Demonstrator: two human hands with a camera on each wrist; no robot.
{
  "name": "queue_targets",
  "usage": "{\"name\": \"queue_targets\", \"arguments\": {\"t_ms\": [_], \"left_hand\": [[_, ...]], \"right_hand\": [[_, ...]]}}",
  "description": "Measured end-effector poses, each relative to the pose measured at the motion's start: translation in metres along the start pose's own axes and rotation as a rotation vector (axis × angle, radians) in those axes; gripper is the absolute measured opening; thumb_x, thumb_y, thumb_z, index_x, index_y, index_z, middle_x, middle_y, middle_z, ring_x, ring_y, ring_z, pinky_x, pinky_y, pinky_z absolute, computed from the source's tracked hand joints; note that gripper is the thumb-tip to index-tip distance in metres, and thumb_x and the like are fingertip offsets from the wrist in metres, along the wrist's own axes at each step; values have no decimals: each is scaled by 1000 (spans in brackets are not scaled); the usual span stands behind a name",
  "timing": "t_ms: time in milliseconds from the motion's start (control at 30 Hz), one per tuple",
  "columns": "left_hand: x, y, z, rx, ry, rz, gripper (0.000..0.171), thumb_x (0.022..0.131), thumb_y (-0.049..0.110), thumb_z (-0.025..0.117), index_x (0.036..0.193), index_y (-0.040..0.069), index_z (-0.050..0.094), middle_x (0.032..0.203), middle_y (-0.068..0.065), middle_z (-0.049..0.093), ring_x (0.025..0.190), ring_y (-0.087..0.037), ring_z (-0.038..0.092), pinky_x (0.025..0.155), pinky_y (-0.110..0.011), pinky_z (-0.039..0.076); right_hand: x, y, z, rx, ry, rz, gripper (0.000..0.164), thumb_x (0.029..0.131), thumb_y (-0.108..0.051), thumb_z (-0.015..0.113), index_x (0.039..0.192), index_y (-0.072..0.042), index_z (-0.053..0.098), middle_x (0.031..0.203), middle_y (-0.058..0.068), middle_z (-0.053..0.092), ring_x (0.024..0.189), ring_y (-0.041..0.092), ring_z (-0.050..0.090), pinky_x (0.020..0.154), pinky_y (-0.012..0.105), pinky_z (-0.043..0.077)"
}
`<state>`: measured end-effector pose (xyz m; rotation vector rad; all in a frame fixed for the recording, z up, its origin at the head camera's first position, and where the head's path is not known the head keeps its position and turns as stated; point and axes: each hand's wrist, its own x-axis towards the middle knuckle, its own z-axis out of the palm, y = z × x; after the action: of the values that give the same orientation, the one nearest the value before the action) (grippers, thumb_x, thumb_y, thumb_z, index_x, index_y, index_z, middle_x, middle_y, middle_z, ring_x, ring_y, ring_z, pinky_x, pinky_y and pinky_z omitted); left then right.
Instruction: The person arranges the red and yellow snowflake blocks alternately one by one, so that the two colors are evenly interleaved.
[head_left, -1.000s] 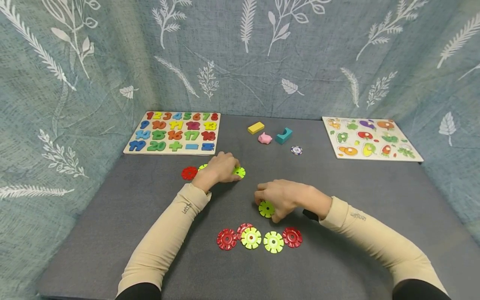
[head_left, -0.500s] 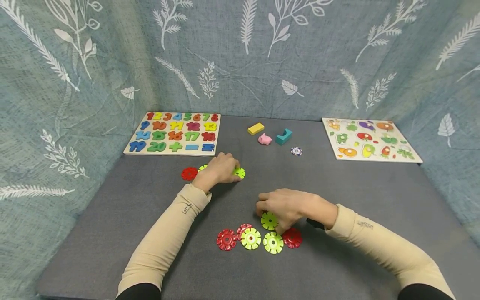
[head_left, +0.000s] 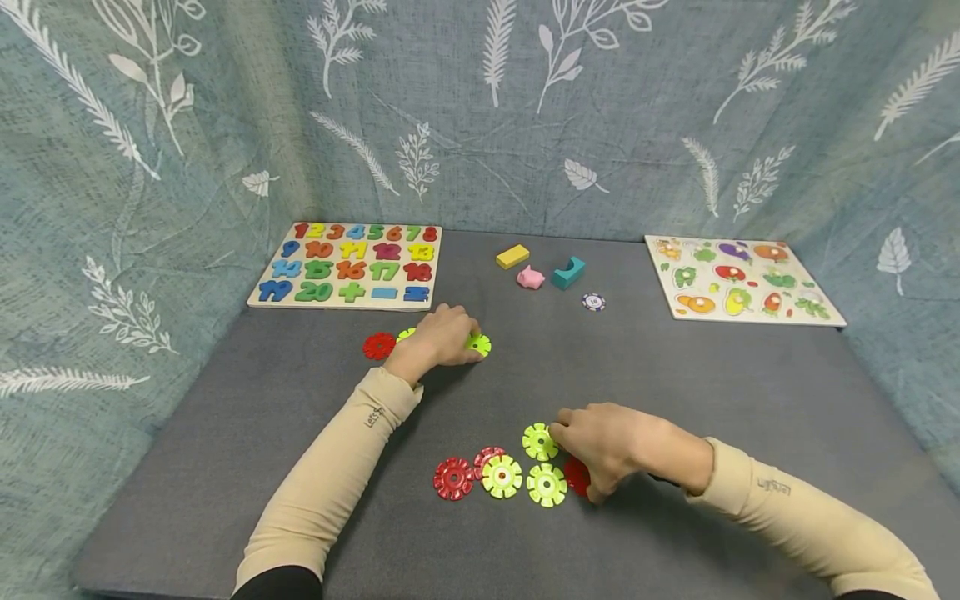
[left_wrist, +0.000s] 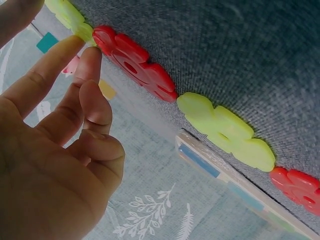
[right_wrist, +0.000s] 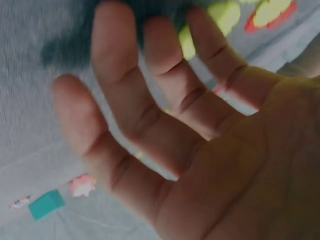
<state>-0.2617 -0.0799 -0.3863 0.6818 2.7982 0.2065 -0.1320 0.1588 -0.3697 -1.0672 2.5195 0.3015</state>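
Observation:
My left hand (head_left: 438, 335) pinches the end yellow-green flower-shaped disc (head_left: 481, 343) of a row between thumb and index finger. In the left wrist view that row runs on through a red disc (left_wrist: 135, 65), another yellow-green disc (left_wrist: 225, 131) and a further red disc (left_wrist: 299, 189), lying edge to edge. From above, the hand hides part of the row. My right hand (head_left: 611, 446) hovers over a red disc (head_left: 577, 477) and partly covers it. Its fingers are spread, with nothing between them in the right wrist view. Beside its fingertips lies a yellow-green disc (head_left: 540, 442).
More loose discs lie in front: a yellow-green one (head_left: 547, 485), another overlapping a red one (head_left: 488, 457), and a red one (head_left: 453, 478). Behind are a number puzzle board (head_left: 345, 267), a vegetable puzzle board (head_left: 742, 279), a yellow block (head_left: 512, 256), pink pig (head_left: 530, 277), teal block (head_left: 568, 273) and poker chip (head_left: 593, 302).
My right hand brought a yellow-green disc toward the front group, let it go there and moved right, over the red disc. The left hand has stayed in place.

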Motion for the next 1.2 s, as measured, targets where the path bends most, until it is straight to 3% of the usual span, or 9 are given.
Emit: {"name": "queue_targets", "arguments": {"t_ms": [267, 700, 967, 1200], "left_hand": [[0, 1, 0, 3, 7, 2, 45, 88, 37, 69, 123, 8, 65, 115, -11, 61, 102, -28, 50, 90, -44, 44], [0, 0, 2, 20, 24, 10, 43, 88, 37, 69, 121, 9, 67, 112, -10, 61, 100, -27, 50, 87, -43, 45], [0, 0, 3, 12, 25, 15, 43, 88, 36, 69, 121, 8, 66, 112, -11, 61, 100, -27, 49, 87, -43, 44], [0, 0, 2, 9, 21, 7, 44, 88, 36, 69, 122, 8, 66, 113, -11, 61, 101, -27, 49, 89, -43, 44]], "right_hand": [[-4, -10, 5, -49, 29, 39, 63, 57, -40, 90, 104, -13, 57, 92, -2, 55, 68, 14, 55, 69, 29, 52], [-7, -23, 9, -102, -13, 60, 59, 59, -45, 87, 97, -14, 55, 85, -4, 54, 65, 11, 51, 63, 25, 49], [-9, -17, 10, -97, 37, 62, 53, 56, -40, 87, 91, -13, 56, 81, -4, 53, 62, 10, 49, 58, 25, 47], [-4, -1, 4, -72, 70, 71, 54, 56, -40, 86, 94, -12, 60, 81, -4, 56, 65, 12, 53, 63, 27, 49]]}}
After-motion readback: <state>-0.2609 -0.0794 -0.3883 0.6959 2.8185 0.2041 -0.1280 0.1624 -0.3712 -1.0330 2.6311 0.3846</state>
